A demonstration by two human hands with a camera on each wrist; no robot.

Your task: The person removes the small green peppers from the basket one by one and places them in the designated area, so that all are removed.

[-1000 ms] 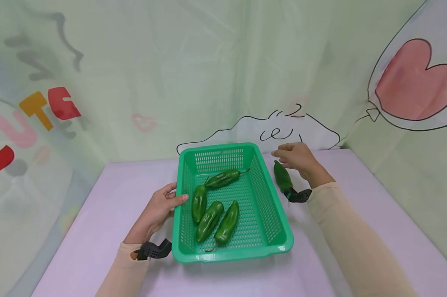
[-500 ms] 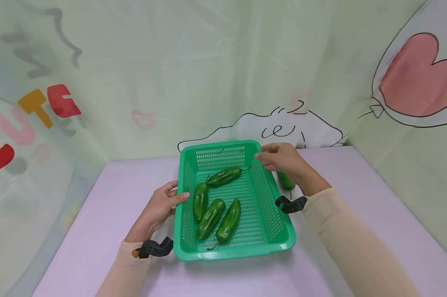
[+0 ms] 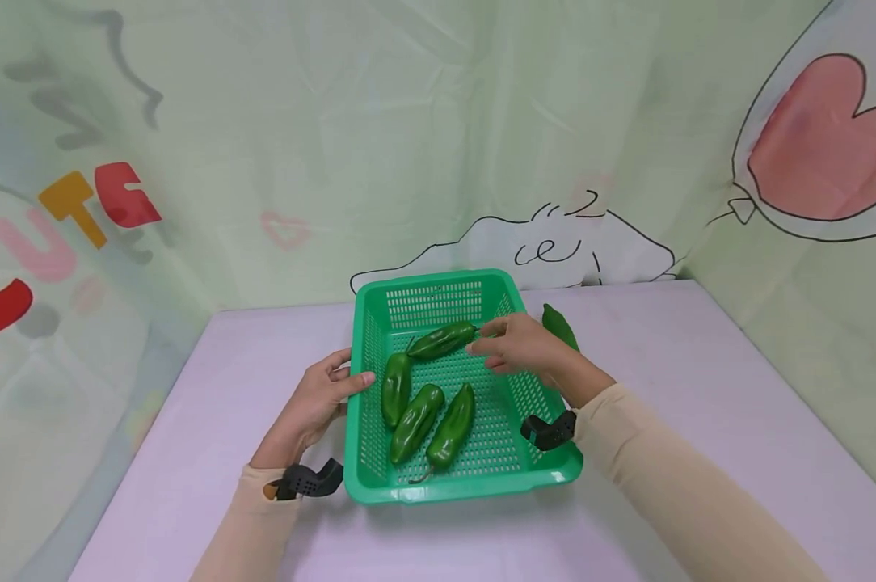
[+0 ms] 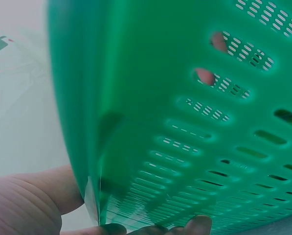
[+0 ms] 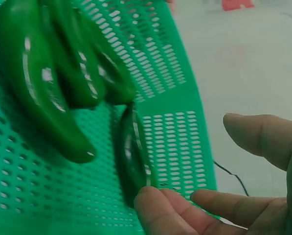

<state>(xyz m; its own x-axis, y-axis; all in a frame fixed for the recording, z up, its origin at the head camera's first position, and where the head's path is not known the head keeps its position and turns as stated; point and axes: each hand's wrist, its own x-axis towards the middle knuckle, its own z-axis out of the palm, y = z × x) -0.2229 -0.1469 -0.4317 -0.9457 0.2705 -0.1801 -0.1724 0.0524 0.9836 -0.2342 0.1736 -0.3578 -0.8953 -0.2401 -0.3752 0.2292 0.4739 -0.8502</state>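
A green plastic basket (image 3: 467,491) with slotted sides stands tilted toward the head camera. My left hand (image 3: 317,404) grips its left rim, thumb over the edge and fingers against the outer wall (image 4: 136,98). Inside lie several glossy green peppers: one crosswise at the far end (image 3: 441,341), another along the left side (image 3: 396,390), and a pair nearer the front (image 3: 451,428). My right hand (image 3: 521,352) reaches over the right rim, thumb and fingers spread with nothing between them. In the right wrist view its fingertips (image 5: 150,200) overlap the end of the far pepper (image 5: 132,156).
Beyond the basket's right side, partly behind my right hand, another green pepper (image 3: 558,325) lies on the pale lilac table (image 3: 671,388). A printed curtain (image 3: 336,162) hangs along the back and sides of the table. Each wrist wears a black camera mount (image 3: 314,478).
My right hand has moved left and down, from above the pepper outside the basket, across the right rim to the far pepper inside. The left hand keeps its grip on the basket.
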